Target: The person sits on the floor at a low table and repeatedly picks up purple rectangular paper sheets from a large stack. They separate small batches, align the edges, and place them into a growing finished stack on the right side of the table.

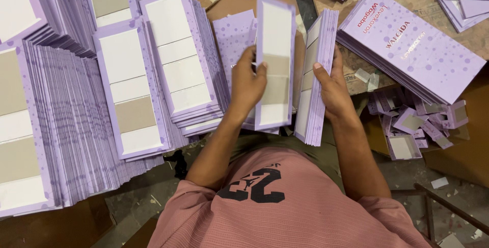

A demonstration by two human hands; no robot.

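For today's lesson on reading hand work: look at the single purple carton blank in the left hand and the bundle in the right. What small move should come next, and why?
Probably lay the single carton blank onto the nearest fanned stack at the left. The left hand holds it alone, apart from the bundle of blanks gripped on edge by the right hand, and that stack's blanks lie with the same white side up.
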